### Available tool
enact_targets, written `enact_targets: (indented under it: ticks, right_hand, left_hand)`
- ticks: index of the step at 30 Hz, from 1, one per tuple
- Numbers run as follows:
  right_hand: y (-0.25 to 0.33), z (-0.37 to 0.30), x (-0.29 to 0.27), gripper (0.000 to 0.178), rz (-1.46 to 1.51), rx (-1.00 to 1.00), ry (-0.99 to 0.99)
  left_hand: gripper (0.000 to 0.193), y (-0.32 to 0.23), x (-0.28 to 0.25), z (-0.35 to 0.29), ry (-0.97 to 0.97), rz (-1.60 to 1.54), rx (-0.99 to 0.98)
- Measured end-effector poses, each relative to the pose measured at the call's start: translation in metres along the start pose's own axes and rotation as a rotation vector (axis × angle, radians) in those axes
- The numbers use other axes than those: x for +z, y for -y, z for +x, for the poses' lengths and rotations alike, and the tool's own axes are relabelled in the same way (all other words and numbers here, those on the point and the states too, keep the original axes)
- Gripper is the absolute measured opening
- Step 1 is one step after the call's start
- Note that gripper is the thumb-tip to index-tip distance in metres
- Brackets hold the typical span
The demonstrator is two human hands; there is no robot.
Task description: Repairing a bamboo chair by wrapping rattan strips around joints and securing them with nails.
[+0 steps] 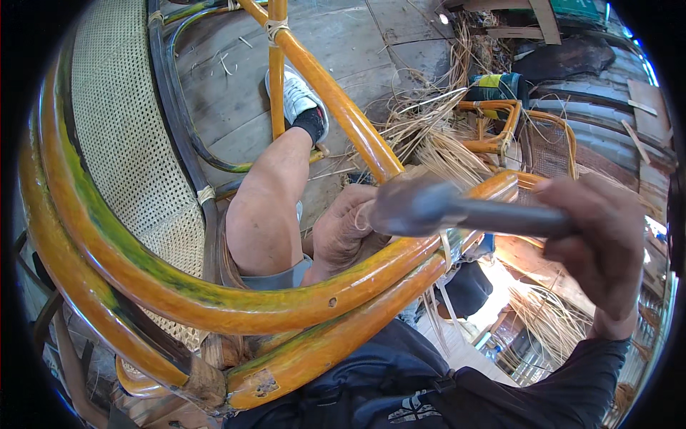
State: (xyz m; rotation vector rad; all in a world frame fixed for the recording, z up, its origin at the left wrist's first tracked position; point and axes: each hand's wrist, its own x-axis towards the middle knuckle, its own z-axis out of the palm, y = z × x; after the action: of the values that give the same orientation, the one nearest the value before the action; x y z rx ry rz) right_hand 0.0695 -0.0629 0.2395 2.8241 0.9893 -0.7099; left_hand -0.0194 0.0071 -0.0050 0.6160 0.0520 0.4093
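My right hand (604, 232) grips the dark handle of a hammer (457, 211), slightly smeared by motion. The hammer's head hangs over the joint of a bent rattan chair frame (279, 314), lacquered orange with green streaks. My left hand (341, 232) is closed beside that joint, just left of the hammer head. Its fingertips and whatever they pinch are hidden behind the head. Pale binding strips (446, 250) wrap the frame's paired poles right of the joint, with loose ends hanging below. A woven cane panel (121, 129) fills the chair's left side.
My bent leg (268, 204) passes through the frame, its white shoe (296, 100) on the plank floor (343, 50). Loose rattan strips (436, 143) lie heaped beyond my hands. A green and yellow can (496, 87) and another orange rattan frame (493, 146) stand at the right.
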Motion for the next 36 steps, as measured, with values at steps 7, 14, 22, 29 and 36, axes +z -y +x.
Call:
enact_targets:
  ticks: [7, 14, 22, 29, 36]
  right_hand:
    - [-0.009, 0.009, 0.004, 0.033, 0.061, -0.086, -0.106]
    - [-0.011, 0.012, 0.002, 0.036, -0.075, 0.003, 0.119]
    - [-0.007, 0.011, 0.002, 0.038, -0.128, 0.021, 0.162]
    - [-0.017, 0.013, 0.011, 0.028, -0.143, 0.03, 0.07]
    - [-0.026, 0.014, 0.013, 0.036, -0.035, 0.015, 0.117]
  left_hand:
    - [0.025, 0.002, -0.005, 0.001, 0.059, 0.051, -0.015]
    - [0.026, 0.002, -0.012, 0.002, 0.118, 0.086, -0.031]
    - [0.02, -0.002, -0.018, -0.001, 0.099, 0.231, -0.005]
    - [0.019, -0.006, -0.026, -0.004, 0.131, 0.26, -0.092]
    - [0.02, -0.007, -0.007, -0.017, -0.113, -0.088, -0.416]
